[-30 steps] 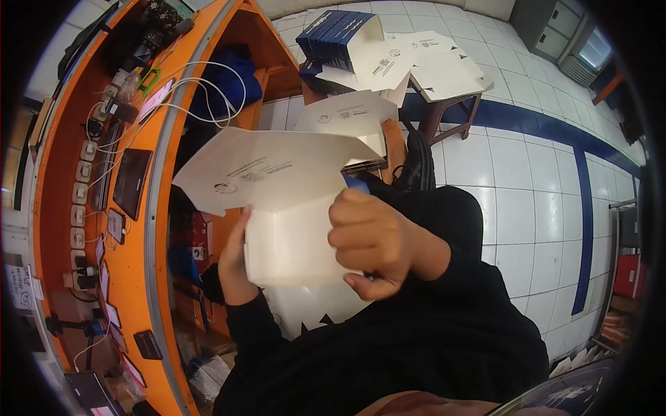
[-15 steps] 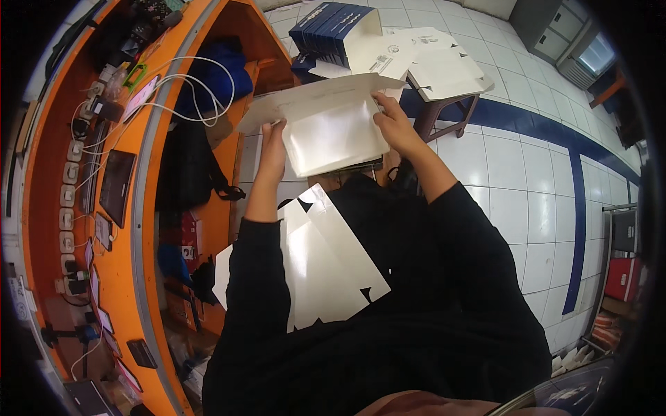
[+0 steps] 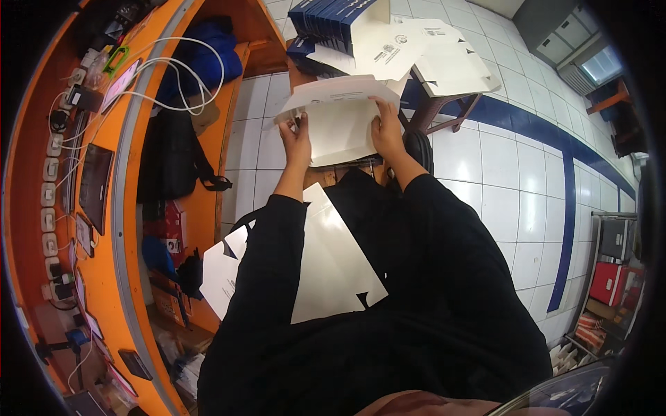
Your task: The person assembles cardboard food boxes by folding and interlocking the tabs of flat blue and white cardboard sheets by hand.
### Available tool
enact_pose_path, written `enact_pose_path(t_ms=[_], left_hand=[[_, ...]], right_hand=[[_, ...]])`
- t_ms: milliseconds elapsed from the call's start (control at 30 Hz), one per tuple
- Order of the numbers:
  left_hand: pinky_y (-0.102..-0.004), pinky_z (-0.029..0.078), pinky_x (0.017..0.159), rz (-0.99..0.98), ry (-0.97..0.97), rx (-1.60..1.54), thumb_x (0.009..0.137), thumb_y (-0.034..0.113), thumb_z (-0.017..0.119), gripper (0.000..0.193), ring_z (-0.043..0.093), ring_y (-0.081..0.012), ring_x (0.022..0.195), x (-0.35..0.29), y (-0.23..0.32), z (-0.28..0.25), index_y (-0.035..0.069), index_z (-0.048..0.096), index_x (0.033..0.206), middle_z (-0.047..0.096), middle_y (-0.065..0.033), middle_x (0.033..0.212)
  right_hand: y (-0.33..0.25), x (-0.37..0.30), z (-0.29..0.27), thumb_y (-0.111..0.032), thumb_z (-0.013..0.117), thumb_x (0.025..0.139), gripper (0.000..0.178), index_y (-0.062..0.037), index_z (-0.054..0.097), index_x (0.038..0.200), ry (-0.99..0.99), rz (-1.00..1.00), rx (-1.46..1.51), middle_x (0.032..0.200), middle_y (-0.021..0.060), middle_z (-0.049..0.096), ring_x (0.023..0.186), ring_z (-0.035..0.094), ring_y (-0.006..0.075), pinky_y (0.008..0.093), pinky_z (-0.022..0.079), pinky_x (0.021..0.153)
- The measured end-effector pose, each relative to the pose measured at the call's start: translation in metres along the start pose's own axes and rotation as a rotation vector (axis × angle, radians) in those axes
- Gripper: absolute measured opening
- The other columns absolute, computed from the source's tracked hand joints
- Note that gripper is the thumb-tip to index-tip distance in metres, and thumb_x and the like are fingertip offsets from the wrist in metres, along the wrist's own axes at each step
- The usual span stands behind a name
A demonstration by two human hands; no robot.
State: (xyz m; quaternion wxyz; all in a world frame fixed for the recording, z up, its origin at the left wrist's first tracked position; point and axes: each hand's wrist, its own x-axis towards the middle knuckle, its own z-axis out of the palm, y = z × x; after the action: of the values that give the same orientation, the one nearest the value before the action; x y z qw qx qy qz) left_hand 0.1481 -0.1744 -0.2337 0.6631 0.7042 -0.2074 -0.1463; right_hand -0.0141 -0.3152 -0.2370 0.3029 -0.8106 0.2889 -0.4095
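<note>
Here we hold a white card blank (image 3: 341, 123) out in front of us at arm's length, above the tiled floor (image 3: 499, 187) and just short of a small table (image 3: 444, 104) stacked with more blanks (image 3: 430, 52) and dark blue boxes (image 3: 326, 17). Our left hand (image 3: 298, 139) grips the blank's left edge, thumb on the near face and fingers wrapped behind; our right hand (image 3: 385, 128) is clenched on the upper right part, fingers curled over the top flap (image 3: 333, 90), which is bent toward us. Both arms stretch forward in black sleeves, elbows nearly straight, wrists turned inward so the palms face each other across the card. By our reading, the step in hand is creasing that top flap along its fold line, with the box not yet formed: the panel below stays flat. The next move likely calls for a steady left hold while the right presses the flap fully over, keeping the crease square so the card does not buckle. A second flat blank (image 3: 333, 263) lies across our lap, touching our left sleeve, and another (image 3: 225, 274) pokes out beside it. An orange counter (image 3: 128, 208) with cables and chargers curves along our left.
</note>
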Motion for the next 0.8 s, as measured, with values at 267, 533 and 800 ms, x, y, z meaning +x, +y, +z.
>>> enact_pose_path(t_ms=[267, 533, 800], left_hand=[[-0.0324, 0.047, 0.085, 0.096, -0.085, 0.179, 0.093, 0.022, 0.057, 0.03, 0.061, -0.0222, 0.097, -0.02, 0.012, 0.008, 0.005, 0.053, 0.117, 0.06, -0.013, 0.111], [-0.0388, 0.047, 0.085, 0.072, -0.194, 0.387, 0.092, 0.021, 0.052, 0.032, 0.061, -0.0354, 0.099, -0.018, 0.006, 0.0, -0.001, 0.055, 0.116, 0.06, -0.0229, 0.11], [-0.0338, 0.045, 0.092, -0.03, -0.253, 0.135, 0.09, 0.019, 0.058, 0.037, 0.056, -0.0261, 0.112, -0.035, 0.03, 0.011, 0.002, 0.053, 0.123, 0.056, -0.018, 0.122]], right_hand=[[-0.001, -0.001, -0.018, 0.001, 0.05, 0.081, 0.037, -0.0052, 0.051, 0.118, 0.096, 0.051, 0.059, 0.109, 0.021, 0.054, 0.099, 0.054, 0.041, 0.0458, 0.046, 0.083], [-0.009, 0.007, -0.019, -0.012, 0.052, 0.087, 0.019, 0.0014, 0.061, 0.098, 0.058, 0.22, -0.25, 0.09, 0.0205, 0.061, 0.083, 0.06, 0.0402, 0.0464, 0.048, 0.074], [-0.003, 0.016, -0.044, -0.019, 0.052, 0.084, 0.024, 0.0015, 0.063, 0.088, -0.134, 0.386, -0.352, 0.085, 0.0239, 0.064, 0.082, 0.062, 0.0413, 0.0483, 0.049, 0.075]])
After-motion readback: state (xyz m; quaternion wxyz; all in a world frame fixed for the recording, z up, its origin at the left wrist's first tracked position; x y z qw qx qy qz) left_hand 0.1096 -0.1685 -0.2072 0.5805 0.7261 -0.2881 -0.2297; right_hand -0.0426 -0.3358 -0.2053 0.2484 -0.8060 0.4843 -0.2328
